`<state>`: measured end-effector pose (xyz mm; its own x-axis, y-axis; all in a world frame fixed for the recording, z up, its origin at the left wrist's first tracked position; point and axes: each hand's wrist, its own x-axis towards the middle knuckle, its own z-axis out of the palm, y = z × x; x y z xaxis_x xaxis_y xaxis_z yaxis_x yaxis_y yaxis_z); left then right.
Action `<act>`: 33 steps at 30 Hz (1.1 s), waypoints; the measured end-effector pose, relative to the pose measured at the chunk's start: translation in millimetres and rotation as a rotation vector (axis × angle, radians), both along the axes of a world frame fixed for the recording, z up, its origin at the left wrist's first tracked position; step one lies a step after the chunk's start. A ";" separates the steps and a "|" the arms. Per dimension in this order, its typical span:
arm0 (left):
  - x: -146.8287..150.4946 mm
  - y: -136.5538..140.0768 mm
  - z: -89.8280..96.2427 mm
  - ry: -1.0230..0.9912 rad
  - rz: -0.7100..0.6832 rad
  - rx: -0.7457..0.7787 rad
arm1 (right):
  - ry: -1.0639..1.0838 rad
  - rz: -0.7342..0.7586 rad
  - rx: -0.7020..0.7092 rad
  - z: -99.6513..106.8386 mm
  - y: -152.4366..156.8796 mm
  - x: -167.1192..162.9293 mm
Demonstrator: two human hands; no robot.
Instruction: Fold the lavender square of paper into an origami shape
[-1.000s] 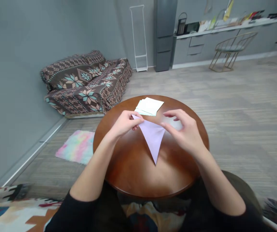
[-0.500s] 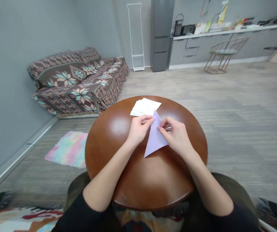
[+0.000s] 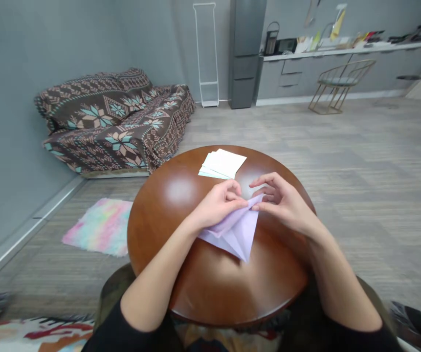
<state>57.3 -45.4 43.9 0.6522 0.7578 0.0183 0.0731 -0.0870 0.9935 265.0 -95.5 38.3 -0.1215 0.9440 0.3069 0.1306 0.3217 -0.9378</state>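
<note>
A creased sheet of light purple paper point(image 3: 236, 237) is held above the round brown table, its folds partly spread and one corner pointing toward me. My left hand point(image 3: 222, 203) grips its upper edge with the thumb in front and the fingers curled behind. At the upper right corner my right hand point(image 3: 278, 198) pinches the paper near the thumb, while the other fingers reach out past it. The two hands are close together, with the paper's folded edge running between them. Part of the sheet's left side is covered by my left hand.
Several pale paper sheets point(image 3: 222, 164) lie in an overlapping stack at the far side of the round table point(image 3: 159, 205). Beyond it are a covered sofa point(image 3: 122, 124), a fluffy pastel rug point(image 3: 102, 226), a metal-framed chair point(image 3: 338, 83) and a kitchen counter point(image 3: 342, 51).
The purple paper has gone from a flat triangle to a partly opened, turned shape. Both hands have come nearer to me, and the right hand's fingers have spread.
</note>
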 end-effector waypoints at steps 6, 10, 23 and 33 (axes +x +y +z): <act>-2.9 -2.3 7.2 0.005 -0.128 0.048 | -0.142 0.125 -0.116 3.2 -5.3 5.7; -8.0 -2.1 16.0 0.135 -0.243 0.131 | -0.170 0.108 -0.112 -0.2 -2.5 8.2; -6.2 -4.1 8.8 0.486 -0.155 0.416 | -0.294 0.026 -0.077 -6.0 1.4 25.3; -14.8 5.9 11.8 0.129 0.242 0.468 | -0.079 -0.245 -0.059 -11.0 5.4 39.6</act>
<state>42.6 -39.5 55.7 0.4792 0.8167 0.3214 0.2651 -0.4837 0.8341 304.6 -90.2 27.3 0.0916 0.9641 0.2494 0.2714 0.2168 -0.9377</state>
